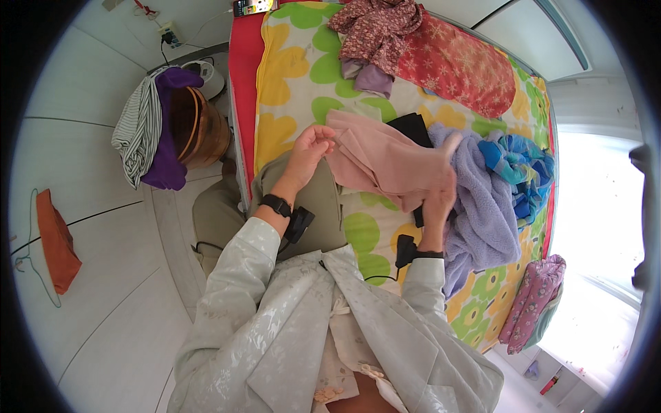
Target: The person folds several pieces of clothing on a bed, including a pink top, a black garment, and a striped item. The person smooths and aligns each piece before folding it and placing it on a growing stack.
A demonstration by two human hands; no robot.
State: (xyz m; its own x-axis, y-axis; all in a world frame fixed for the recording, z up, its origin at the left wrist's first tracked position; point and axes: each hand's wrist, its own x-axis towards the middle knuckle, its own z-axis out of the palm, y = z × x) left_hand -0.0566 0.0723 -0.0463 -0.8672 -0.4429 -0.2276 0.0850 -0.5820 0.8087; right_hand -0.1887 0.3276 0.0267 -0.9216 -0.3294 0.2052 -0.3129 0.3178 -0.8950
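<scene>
A pale pink garment point(382, 155) is spread in loose folds on the bed in front of me. At its left edge my left hand point(310, 157) is closed, thumb and fingertips pinching the fabric. My right hand point(438, 196) is at the garment's right end, smeared by motion, so its finger position is unclear. From beneath the pink fabric a black cloth point(411, 128) shows at the far side. Close to my right hand lies a fluffy lavender garment point(478, 199), crumpled, with a blue patterned cloth point(525, 172) beside it.
A flower-patterned bedsheet point(368, 241) covers the bed. At the far side lie a dark floral garment point(375, 31) and a red snowflake-print cloth point(458, 65). Striped clothing point(141, 124) and purple clothing point(169, 134) hang over a brown barrel-shaped container point(210, 131) at left.
</scene>
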